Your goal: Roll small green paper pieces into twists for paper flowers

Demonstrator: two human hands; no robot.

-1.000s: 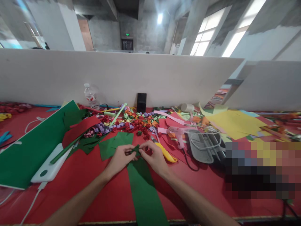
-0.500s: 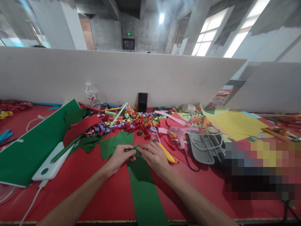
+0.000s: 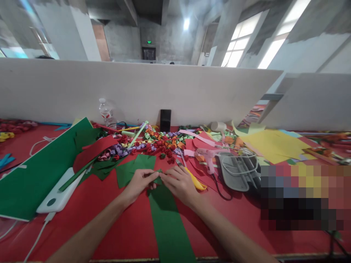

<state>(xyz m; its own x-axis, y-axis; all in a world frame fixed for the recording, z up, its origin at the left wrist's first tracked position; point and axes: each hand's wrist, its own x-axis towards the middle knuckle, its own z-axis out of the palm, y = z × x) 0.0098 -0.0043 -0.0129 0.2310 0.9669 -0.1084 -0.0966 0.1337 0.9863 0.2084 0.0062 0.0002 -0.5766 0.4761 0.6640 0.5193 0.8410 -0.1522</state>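
Between my two hands is a small piece of green paper [image 3: 158, 179], mostly covered by the fingers. My left hand [image 3: 142, 182] pinches it from the left with thumb and forefinger. From the right, my right hand [image 3: 181, 182] closes its fingertips on the same piece. Under the hands a long green paper strip [image 3: 172, 226] runs down to the table's front edge. Several green paper sheets [image 3: 134, 168] lie just beyond my left hand. A tool with a yellow handle [image 3: 196, 179] rests beside my right hand, partly hidden by it.
A pink glue gun [image 3: 208, 159] and a grey tray [image 3: 234, 173] with a white cable lie at right. Small paper flowers [image 3: 153, 144] heap across the back, before an upright black phone [image 3: 165, 120]. A white power bank [image 3: 59, 193] and a green board [image 3: 46, 171] occupy the left.
The fingertips have shifted slightly around the green paper piece, and less of it shows now. Both hands stay in nearly the same place. The view has moved a little.
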